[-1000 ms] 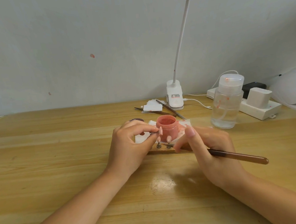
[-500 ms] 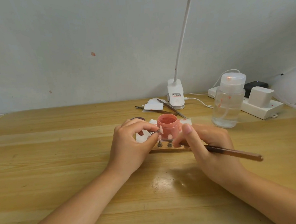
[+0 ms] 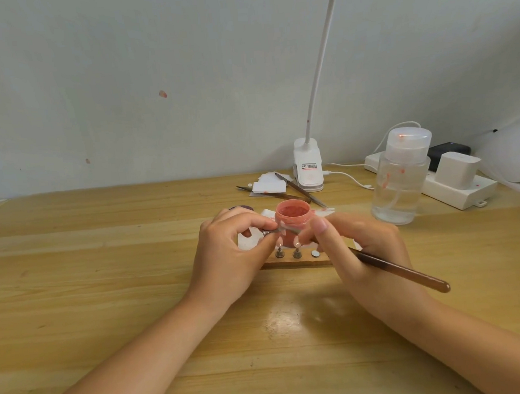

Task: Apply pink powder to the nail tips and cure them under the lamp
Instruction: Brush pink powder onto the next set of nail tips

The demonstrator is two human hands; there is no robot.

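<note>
**A:** What am I looking at on the left?

**B:** I see my left hand (image 3: 232,254) curled, thumb and forefinger pinching a small metal stem (image 3: 269,232) that carries one nail tip (image 3: 282,230). The tip is pale and blurred, held just in front of the jar (image 3: 293,216). I cannot tell how much powder is on it.

**A:** And the jar?

**B:** One, short and round, lid off, pink powder filling it close to the brim. It stands on the table (image 3: 103,269) between my hands, on a white pad (image 3: 249,243) with pink smears.

**A:** How many tips in all?

**B:** Three that I can count. One in my left hand, two upright on stems in the wooden holder (image 3: 297,261) just in front of the jar. Both of those look pale pink. Beside them is one bare metal disc (image 3: 315,253).

**A:** Your right hand?

**B:** The right hand (image 3: 361,251) grips one brown brush (image 3: 412,274), fingers curled round the shaft, forefinger raised. The handle slants out to the right and toward me; the bristle end points at the tip in my left hand, near the jar's front wall, but blur hides whether it touches.

**A:** Further right?

**B:** One clip lamp (image 3: 308,172) at the wall, one clear pump bottle (image 3: 400,180), one power strip (image 3: 455,187), and the white curing lamp (image 3: 514,154) at the edge.
</note>
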